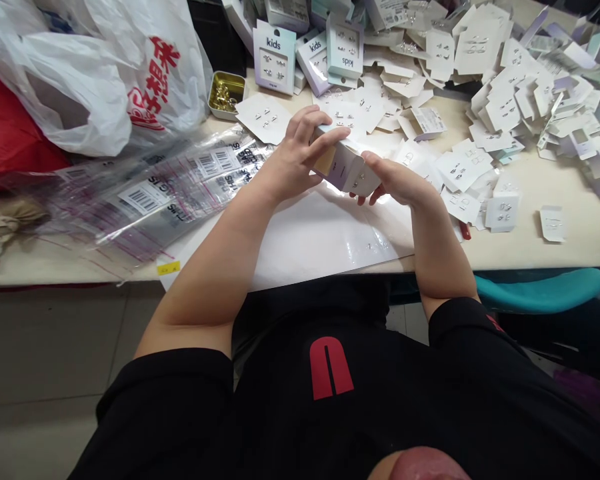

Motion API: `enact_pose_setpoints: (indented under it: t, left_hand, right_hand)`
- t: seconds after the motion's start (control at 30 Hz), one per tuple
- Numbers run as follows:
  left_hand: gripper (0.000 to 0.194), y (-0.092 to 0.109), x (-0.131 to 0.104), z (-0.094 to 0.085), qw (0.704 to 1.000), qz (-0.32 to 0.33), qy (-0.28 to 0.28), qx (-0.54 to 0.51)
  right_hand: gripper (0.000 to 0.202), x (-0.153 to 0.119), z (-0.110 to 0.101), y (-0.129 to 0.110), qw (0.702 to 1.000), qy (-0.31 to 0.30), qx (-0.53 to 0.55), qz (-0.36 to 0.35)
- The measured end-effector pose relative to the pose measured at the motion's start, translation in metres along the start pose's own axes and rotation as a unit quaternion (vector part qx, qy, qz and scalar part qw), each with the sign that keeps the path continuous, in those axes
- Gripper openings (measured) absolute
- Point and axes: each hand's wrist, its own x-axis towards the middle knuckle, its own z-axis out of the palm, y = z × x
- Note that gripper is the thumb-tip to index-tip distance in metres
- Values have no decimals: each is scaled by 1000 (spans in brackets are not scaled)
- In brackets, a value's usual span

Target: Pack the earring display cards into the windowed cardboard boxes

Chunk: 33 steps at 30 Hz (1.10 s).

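My left hand (300,157) grips a small lilac and white box (334,163) from its left side, fingers over the top edge. At the box's right end, my right hand (387,179) pinches a white earring card (363,179) that meets the box opening. Whether the card is partly inside the box I cannot tell. Both are held above a white sheet (320,233) on the table. Just beyond my hands lie loose earring cards (263,117) with small silver pieces on them.
Boxes marked "kids" (274,59) stand at the back beside a tin (227,93) of gold-coloured pieces. Heaped cards (510,100) spread over the right side. Clear plastic bags (155,193) and a white carrier bag (95,73) lie left. A teal chair edge (545,291) shows at lower right.
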Motion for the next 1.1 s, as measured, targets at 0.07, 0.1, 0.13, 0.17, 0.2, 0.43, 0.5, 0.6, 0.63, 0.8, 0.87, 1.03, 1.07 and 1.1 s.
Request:
enact_pose_setpoints:
  t: [0.07,0.1,0.13,0.17,0.2,0.43,0.5,0.6,0.63,0.8,0.87,1.03,1.07,1.1]
  left_hand:
    - [70,2,1,-1,1000,-11,-11,-6]
    - [66,4,1,-1,1000,-21,-15,-13]
    - [62,7,2,-3,999,-30,-17,-21]
    - [59,9,2,-4,999,-35,-16,-27]
    - [57,11,3,-5,999,-35,-14,-28]
    - [47,10,6,-4,999,-31,6,-27]
    - [50,7,6,-3,999,-23,11,-23]
    - [56,5,3,-3,1000,-18,5,-11]
    - [59,4,1,-2,1000,-18,-4,-12]
    - [77,-4,-1,1,998,-21,-35,-50]
    - [66,-1,3,-1,998,-42,-20,-50]
    - [52,23,15,-16,993,-116,-18,-9]
    - [54,27,17,-18,993,-119,-14,-1]
    - [55,30,18,-20,993,-119,-9,5]
  right_hand:
    - [54,1,-1,0,1000,1,-2,2]
    - [55,1,0,0,1000,6,-2,3]
    - [55,2,0,0,1000,13,-2,4]
    - [56,2,1,1,1000,20,-1,4]
    - [56,3,2,1,1000,25,-1,0]
    - [65,1,1,3,999,31,-19,-20]
    - [65,-1,-1,1,999,29,-26,-18]
    - [66,-3,-1,-3,999,28,-42,-10]
    - [66,-4,-1,-4,998,24,-51,-5]
    - [60,-3,-2,-4,997,24,-67,-8]
    - [55,-2,-4,-2,998,22,-60,-18]
    - [60,-4,-4,-3,1000,-21,5,-20]
    - [61,-4,-3,-4,999,-29,19,-19]
    - [60,-4,-3,-5,999,-36,30,-19]
